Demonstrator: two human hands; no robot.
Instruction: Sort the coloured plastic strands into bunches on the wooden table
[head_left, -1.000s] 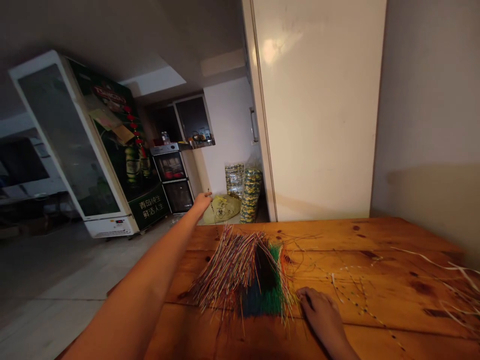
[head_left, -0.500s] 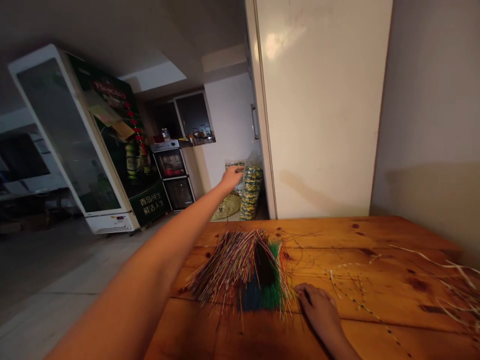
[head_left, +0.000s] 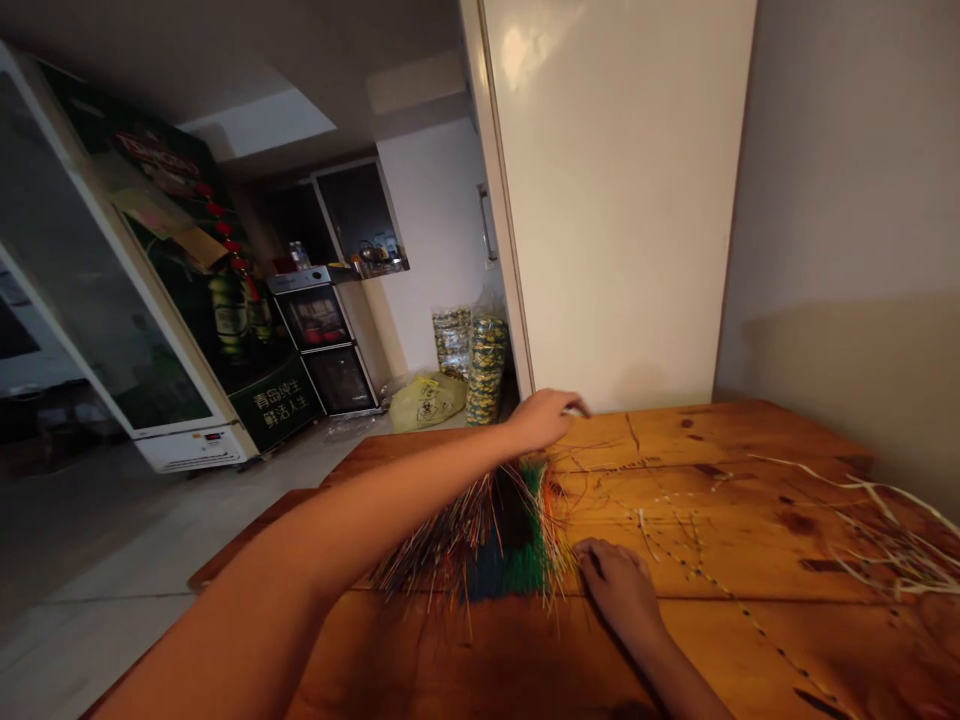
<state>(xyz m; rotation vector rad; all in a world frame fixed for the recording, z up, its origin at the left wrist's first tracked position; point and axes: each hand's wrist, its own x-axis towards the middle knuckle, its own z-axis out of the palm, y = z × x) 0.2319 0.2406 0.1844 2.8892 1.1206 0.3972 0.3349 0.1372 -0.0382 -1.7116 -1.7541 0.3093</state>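
Note:
My left hand (head_left: 546, 418) is raised above the far edge of the wooden table (head_left: 750, 640), its fingers pinched together; what they hold, if anything, is too small to name. Beneath my left forearm lies a bundle of thin multicoloured strands (head_left: 450, 535), with blue strands (head_left: 487, 568) and green strands (head_left: 531, 560) at its right side. My right hand (head_left: 615, 575) rests on the table just right of the bundle, fingers curled in; nothing between them can be made out. A thin string with dark beads or knots (head_left: 739, 605) runs across the wood to its right.
Pale loose strips (head_left: 885, 520) lie at the table's right. Behind the table stand a tall cream panel (head_left: 622, 220), patterned rolls in plastic (head_left: 487, 370) and a yellowish bag (head_left: 427, 400) on the floor. A drinks fridge (head_left: 150, 300) and a small black cabinet (head_left: 322, 340) are at the left.
My left hand has moved right and down, from in front of the patterned rolls to over the table's far edge. The view has shifted slightly; my right hand stays beside the bundle.

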